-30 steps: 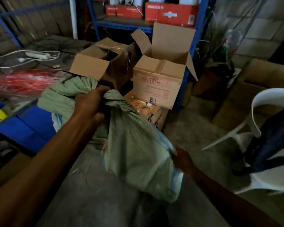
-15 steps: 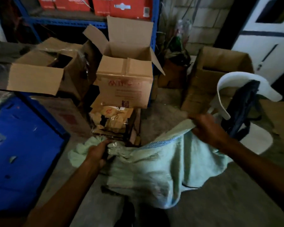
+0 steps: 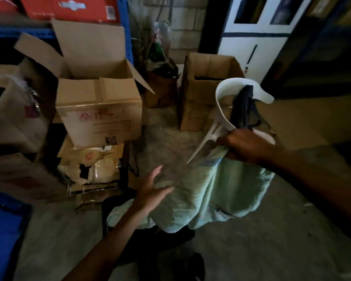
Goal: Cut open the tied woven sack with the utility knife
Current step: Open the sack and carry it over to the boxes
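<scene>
The pale green woven sack hangs low over the concrete floor in the middle of the head view. My right hand is closed on its upper right corner and holds it up. My left hand is open with spread fingers, its palm against the sack's left side. No utility knife shows in view. The sack's tied end is not visible.
Open cardboard boxes stack at the left under a blue shelf. Another box stands behind a white plastic chair draped with dark cloth. A blue crate sits at lower left. Dark items lie on the floor below the sack.
My left hand has let go of the sack's neck and opened against its side. My right hand has lifted its corner higher and to the right. The view has swung right.
</scene>
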The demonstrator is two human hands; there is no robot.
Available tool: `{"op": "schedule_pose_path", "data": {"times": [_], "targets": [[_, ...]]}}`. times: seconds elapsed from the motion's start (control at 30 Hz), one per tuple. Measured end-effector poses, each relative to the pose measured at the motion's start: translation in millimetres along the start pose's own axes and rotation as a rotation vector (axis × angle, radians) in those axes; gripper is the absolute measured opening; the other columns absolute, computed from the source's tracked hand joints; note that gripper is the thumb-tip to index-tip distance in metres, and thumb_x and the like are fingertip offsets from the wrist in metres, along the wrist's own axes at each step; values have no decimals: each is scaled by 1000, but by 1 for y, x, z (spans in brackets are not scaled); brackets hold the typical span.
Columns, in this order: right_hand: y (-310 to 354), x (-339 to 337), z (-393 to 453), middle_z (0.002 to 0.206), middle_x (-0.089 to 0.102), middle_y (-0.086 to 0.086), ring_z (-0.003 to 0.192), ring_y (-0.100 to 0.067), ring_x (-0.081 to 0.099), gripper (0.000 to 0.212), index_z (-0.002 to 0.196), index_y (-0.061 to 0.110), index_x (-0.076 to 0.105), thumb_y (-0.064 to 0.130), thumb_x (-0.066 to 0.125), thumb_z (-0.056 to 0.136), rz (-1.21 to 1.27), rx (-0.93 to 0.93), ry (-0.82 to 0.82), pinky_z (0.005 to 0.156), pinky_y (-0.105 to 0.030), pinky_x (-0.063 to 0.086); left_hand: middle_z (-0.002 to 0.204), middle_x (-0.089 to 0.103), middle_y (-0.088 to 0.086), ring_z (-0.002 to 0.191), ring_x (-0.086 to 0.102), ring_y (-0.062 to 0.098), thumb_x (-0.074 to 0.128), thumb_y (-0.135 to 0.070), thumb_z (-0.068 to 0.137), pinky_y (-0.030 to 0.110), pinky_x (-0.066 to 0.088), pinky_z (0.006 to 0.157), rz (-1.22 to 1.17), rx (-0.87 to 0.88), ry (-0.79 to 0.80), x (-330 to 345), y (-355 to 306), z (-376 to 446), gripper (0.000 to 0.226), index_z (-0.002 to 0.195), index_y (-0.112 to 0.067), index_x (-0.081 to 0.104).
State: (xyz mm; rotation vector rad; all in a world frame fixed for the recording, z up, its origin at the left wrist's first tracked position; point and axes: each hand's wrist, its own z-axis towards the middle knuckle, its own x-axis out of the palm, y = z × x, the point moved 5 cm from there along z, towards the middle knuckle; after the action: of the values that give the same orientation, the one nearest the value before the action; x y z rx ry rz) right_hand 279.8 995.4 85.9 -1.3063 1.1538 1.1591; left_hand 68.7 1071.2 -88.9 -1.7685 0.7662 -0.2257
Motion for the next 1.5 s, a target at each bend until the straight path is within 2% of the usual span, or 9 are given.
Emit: {"op": "schedule_pose_path", "data": {"times": [0.17, 0.37, 0.53, 0.73, 0.87, 1.07, 1.2, 1.37, 1.5], "targets": [[11, 27, -6, 98, 68, -18, 91, -37, 65, 35, 106, 14, 62, 34, 67, 77, 10, -29, 60, 68, -40, 49, 113, 64, 2, 107, 59, 19, 70, -34, 73, 29, 46, 86, 414, 479, 166, 82, -84, -2, 46, 113, -15, 59], [-28, 92, -61, 100, 62, -20, 89, -38, 62, 40, 105, 9, 59, 11, 71, 67, -5, 359, 18, 71, -40, 49, 70, 66, 6, 70, 63, 24, 60, -21, 73, 32, 44, 59, 487, 568, 109, 91, -97, 0, 10, 75, -12, 61], [-51, 116, -94, 103, 65, -31, 98, -43, 62, 40, 99, -6, 64, 23, 55, 73, 564, 736, -53, 79, -40, 47, 60, 55, -1, 60, 54, 18, 55, -28, 69, 33, 41, 57, 458, 465, 173, 96, -91, -6, 19, 71, -10, 56], [-23, 16, -54, 79, 67, -17, 73, -25, 62, 9, 77, -1, 65, 2, 67, 68, 612, 368, -208, 62, -29, 39, 123, 50, -8, 115, 50, 10, 78, -34, 67, 27, 39, 98, 567, 385, 304, 89, -115, -19, 75, 132, -24, 42], [7, -11, -26, 85, 67, -3, 78, -16, 61, 22, 88, 10, 67, 18, 76, 69, 711, 295, -143, 63, -29, 44, 74, 62, -11, 63, 58, -13, 78, -19, 69, 23, 42, 69, 310, 499, 109, 84, -143, -25, 23, 72, -31, 58], [-17, 57, -81, 132, 46, 6, 122, -15, 42, 73, 140, 18, 31, 32, 69, 80, 830, 371, 371, 97, -17, 30, 84, 67, -6, 75, 64, -10, 70, 10, 73, 4, 47, 67, 78, 507, 121, 71, -153, -25, 27, 95, -5, 67], [-33, 88, -72, 92, 73, -15, 87, -31, 67, 20, 97, 4, 69, 18, 63, 84, 707, 473, 50, 69, -28, 47, 78, 64, -17, 76, 62, -12, 76, -8, 64, 11, 46, 68, 226, 597, 104, 61, -158, -23, 30, 91, -16, 64], [1, 76, -39, 97, 71, -20, 93, -34, 65, 16, 88, 6, 70, 11, 60, 76, 674, 342, -161, 78, -37, 49, 140, 47, -1, 132, 40, 17, 80, -31, 63, 37, 32, 108, 632, 438, 220, 55, -131, -13, 86, 137, -38, 36], [13, 57, -20, 88, 71, -17, 85, -31, 64, 9, 81, 6, 68, 9, 63, 74, 740, 169, -234, 69, -33, 44, 72, 66, -16, 73, 60, -1, 55, -19, 72, 25, 44, 69, 537, 584, 107, 51, -134, -30, 21, 70, -38, 63]]}}
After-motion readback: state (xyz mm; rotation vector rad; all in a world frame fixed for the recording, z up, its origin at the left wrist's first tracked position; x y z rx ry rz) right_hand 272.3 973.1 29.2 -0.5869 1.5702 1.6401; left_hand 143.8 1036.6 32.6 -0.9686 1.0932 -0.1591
